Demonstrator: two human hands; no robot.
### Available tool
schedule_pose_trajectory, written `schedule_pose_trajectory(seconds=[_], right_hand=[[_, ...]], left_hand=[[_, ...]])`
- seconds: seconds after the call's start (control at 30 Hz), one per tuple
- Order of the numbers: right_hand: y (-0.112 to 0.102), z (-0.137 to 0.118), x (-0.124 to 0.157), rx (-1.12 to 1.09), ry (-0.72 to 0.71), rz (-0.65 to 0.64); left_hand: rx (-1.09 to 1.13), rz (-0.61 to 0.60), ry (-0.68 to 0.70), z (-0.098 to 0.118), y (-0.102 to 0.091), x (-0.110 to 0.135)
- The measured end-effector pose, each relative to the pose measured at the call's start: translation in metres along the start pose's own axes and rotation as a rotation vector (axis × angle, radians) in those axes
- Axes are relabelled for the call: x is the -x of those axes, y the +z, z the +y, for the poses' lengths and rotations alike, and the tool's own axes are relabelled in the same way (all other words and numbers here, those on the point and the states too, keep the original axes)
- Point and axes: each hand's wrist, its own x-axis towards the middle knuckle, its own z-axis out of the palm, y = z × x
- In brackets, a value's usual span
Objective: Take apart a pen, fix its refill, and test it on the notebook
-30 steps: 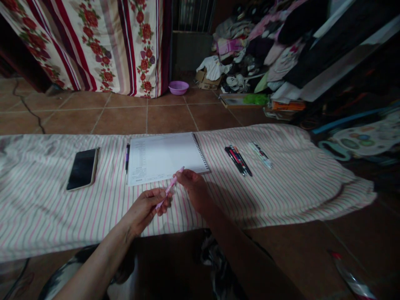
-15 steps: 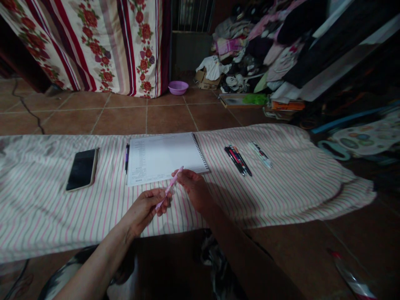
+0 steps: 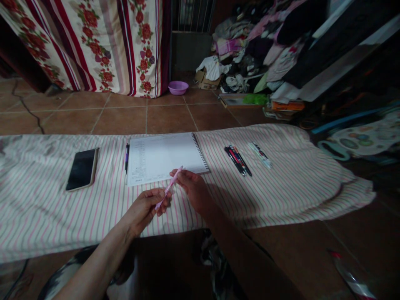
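Note:
Both my hands hold a slim pink pen just above the striped cloth. My left hand pinches its lower end and my right hand grips its upper end with closed fingers. The pen slants up to the right, over the near edge of a white spiral notebook that lies open on the cloth. A purple pen lies along the notebook's left side.
A dark phone lies on the cloth to the left. Several pens and a white pen lie to the right. Beyond the tiled floor are a floral curtain, a purple bowl and a pile of clothes.
My right hand and the pen's upper end have shifted very slightly to the left. Everything else is unchanged.

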Motion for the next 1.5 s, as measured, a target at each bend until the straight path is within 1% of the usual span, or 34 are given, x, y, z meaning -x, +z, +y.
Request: schedule_pose_trajectory(seconds=[0.23,0.4,0.5,0.63,0.83,0.93,1.0,1.07,1.13,1.37,1.5], right_hand=[[0.0007,0.0024,-0.0015,0.088,-0.022,0.087],[0.0036,-0.0028,0.0019,0.012,-0.005,0.023],[0.0021,-0.0034,0.0020,0.013,-0.009,0.007],[-0.0005,-0.0020,0.0005,0.042,-0.018,0.017],[-0.0003,0.0001,-0.0013,0.074,-0.024,0.087],[-0.0010,0.0021,-0.0010,0.050,-0.031,0.028],[-0.0017,0.0029,-0.0002,0.031,-0.017,-0.037],[-0.0022,0.0031,0.0005,0.027,-0.003,-0.071],[-0.0023,0.0027,0.0006,0.039,0.005,-0.062],[0.0015,-0.0012,0.0006,0.067,-0.003,0.030],[0.0011,0.0003,0.0011,0.055,-0.007,0.006]], left_hand=[[-0.009,0.001,-0.006,-0.0001,0.0011,0.0003],[0.014,0.013,0.000,0.0012,0.0011,0.0009],[0.015,0.012,-0.006,0.0013,0.0006,0.0011],[0.002,0.014,-0.004,0.0005,0.0004,0.0007],[0.005,0.008,-0.002,-0.0013,-0.0001,0.0000],[0.020,-0.001,-0.002,-0.0015,-0.0018,-0.0002],[0.031,-0.007,0.001,-0.0012,-0.0030,-0.0005],[0.034,-0.010,0.002,-0.0010,-0.0039,-0.0009],[0.031,-0.011,0.001,-0.0010,-0.0043,-0.0012],[0.017,-0.030,0.003,-0.0022,-0.0047,-0.0006],[0.022,-0.018,0.004,-0.0001,-0.0034,0.0008]])
